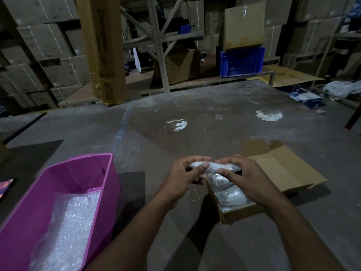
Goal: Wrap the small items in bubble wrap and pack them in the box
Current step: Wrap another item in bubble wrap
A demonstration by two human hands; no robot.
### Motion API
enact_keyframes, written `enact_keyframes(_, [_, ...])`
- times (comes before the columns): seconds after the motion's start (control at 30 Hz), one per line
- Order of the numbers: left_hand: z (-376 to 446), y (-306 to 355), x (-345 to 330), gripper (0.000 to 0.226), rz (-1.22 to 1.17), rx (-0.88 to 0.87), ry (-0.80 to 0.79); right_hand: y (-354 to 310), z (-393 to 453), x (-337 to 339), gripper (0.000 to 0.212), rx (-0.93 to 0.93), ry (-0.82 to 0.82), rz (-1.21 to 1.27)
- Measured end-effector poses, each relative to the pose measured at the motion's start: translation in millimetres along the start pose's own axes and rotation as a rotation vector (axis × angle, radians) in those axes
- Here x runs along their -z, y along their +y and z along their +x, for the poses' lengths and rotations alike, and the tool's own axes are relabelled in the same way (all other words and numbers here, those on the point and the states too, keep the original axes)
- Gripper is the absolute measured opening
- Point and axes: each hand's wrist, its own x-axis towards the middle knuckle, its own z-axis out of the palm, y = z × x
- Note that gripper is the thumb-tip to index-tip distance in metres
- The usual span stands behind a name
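A small item wrapped in bubble wrap (214, 166) is held between both hands just above the near-left corner of the open cardboard box (240, 211). My left hand (184, 176) grips its left end, and my right hand (244, 177) grips its right end with curled fingers. Inside the box lie other bubble-wrapped bundles (228, 189), partly hidden by my right hand. The box's flaps (287, 169) are spread open to the right.
A pink plastic bin (82, 173) at the left holds sheets of bubble wrap (72, 227). A dark phone-like object (5, 185) lies at the far left edge. The grey table (175, 118) stretches ahead; stacked cartons, a tall cardboard box (101, 49) and a blue crate (242, 61) stand behind.
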Motion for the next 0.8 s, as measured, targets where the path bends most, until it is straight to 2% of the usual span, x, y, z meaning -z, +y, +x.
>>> enact_keyframes(0.13, [0, -5, 0, 0.023, -0.055, 0.072, -0.057, 9, 3, 1, 0.024, -0.006, 0.015, -0.132])
enact_keyframes(0.27, [9, -15, 0, 0.002, 0.126, 0.041, 0.003, 19, 5, 5, 0.028, 0.026, 0.022, -0.242])
enact_keyframes(0.4, [20, -32, -2, 0.027, 0.372, -0.025, 0.154, 22, 7, 12, 0.010, 0.006, 0.026, -0.282])
enact_keyframes(0.63, [16, -28, -7, 0.021, 0.663, -0.039, 0.070, 24, 6, 16, 0.012, -0.045, 0.107, -0.278])
enact_keyframes(0.73, [17, -26, -7, 0.019, 0.801, -0.056, 0.079, 24, 8, 14, 0.010, -0.052, 0.120, -0.296])
enact_keyframes(0.8, [20, -25, -8, 0.015, 0.813, -0.054, 0.090, 28, 10, 16, 0.011, -0.066, 0.100, -0.360])
